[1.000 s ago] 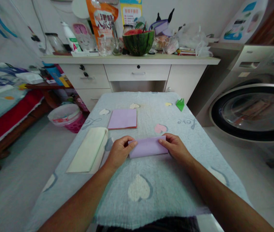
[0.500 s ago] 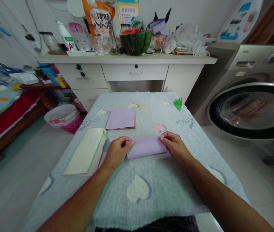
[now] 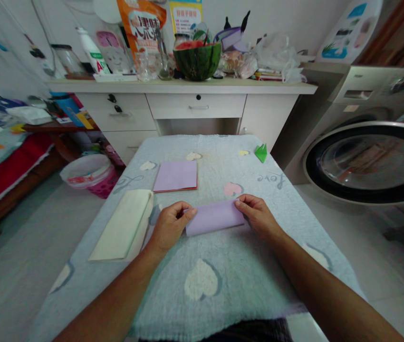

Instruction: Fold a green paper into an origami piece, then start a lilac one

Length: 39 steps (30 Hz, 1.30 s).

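Observation:
A sheet of purple paper [image 3: 214, 218], folded over into a long rectangle, is stretched between my two hands just over the table. My left hand [image 3: 171, 222] pinches its left end between thumb and fingers. At the upper right corner, my right hand [image 3: 259, 213] pinches it the same way. Beyond the left hand lies a square stack of coloured paper [image 3: 176, 175], purple on top with a red edge below. A pale green folded packet [image 3: 121, 225] rests left of my left hand. A small green folded paper piece [image 3: 261, 152] sits at the table's far right corner.
A pale blue cloth with hearts [image 3: 202, 280] covers the table. Behind it, a white cabinet [image 3: 198, 104] carries a cut watermelon [image 3: 197, 61], jars and bags. At right stands a washing machine with its round door [image 3: 369, 164] swung out. A pink bin [image 3: 91, 173] is at left.
The view has shifted slightly, so most things sit a little further left. Both hands keep the same hold on the purple paper, with no clear movement of it.

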### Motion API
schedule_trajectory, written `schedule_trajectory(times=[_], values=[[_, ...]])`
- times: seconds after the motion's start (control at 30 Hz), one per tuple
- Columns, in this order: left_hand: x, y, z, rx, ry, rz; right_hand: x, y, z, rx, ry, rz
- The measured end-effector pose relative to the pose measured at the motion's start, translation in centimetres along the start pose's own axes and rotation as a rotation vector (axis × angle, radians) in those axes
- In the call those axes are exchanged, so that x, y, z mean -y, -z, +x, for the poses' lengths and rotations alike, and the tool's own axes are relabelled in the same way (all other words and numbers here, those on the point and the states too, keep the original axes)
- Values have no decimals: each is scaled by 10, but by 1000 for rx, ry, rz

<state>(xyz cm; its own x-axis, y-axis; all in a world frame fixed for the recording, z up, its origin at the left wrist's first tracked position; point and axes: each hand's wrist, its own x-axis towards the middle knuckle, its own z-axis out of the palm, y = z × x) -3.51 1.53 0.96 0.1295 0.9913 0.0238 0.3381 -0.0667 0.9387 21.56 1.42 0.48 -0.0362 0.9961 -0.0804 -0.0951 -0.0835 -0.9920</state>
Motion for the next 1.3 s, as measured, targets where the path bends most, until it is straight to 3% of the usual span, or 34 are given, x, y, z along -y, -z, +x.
schedule_trajectory(times=[0.47,1.3], values=[[8,6,0,61,35,-142,0,1,0,3,8,-19],[-1,7,-2,48,28,-125,1,0,-1,11,-21,19]])
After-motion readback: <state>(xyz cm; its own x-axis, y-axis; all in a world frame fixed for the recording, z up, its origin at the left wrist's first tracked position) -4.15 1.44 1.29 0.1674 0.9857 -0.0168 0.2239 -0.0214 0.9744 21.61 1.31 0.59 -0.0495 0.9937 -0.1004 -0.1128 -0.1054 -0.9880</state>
